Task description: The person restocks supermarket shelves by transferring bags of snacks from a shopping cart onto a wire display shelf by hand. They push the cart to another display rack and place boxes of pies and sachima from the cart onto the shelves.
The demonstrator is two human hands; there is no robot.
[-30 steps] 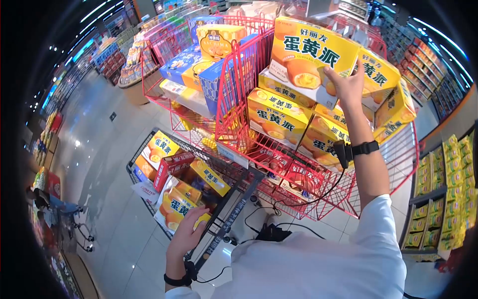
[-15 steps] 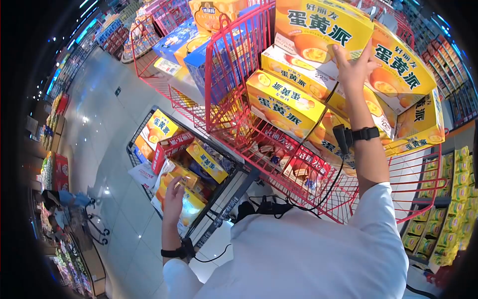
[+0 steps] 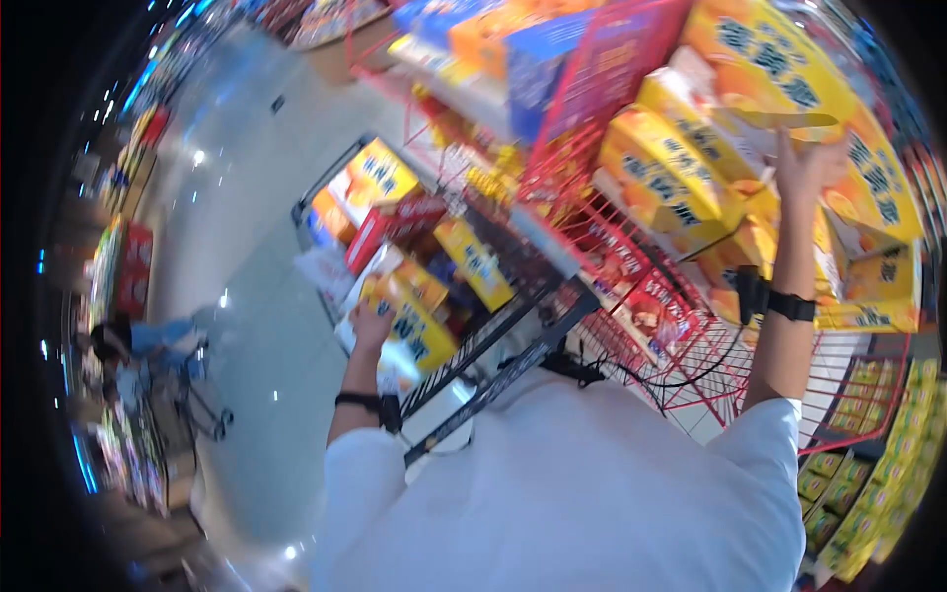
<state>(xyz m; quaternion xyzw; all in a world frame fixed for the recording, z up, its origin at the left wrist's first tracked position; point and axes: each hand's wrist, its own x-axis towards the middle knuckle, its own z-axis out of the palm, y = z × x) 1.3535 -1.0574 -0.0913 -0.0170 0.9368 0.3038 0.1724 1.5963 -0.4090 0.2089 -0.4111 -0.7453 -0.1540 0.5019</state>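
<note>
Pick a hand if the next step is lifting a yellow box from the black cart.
Left, I'd judge: the left hand is at a yellow box there, contact too blurred to tell; the right hand is away at boxes in the red cart.

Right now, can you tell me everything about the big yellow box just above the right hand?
The yellow box looks like cardboard, with big dark lettering blurred on its front. It leans at a slant in the red wire cart, beside other yellow boxes. The right hand is at its lower edge; blur hides whether it grips.
</note>
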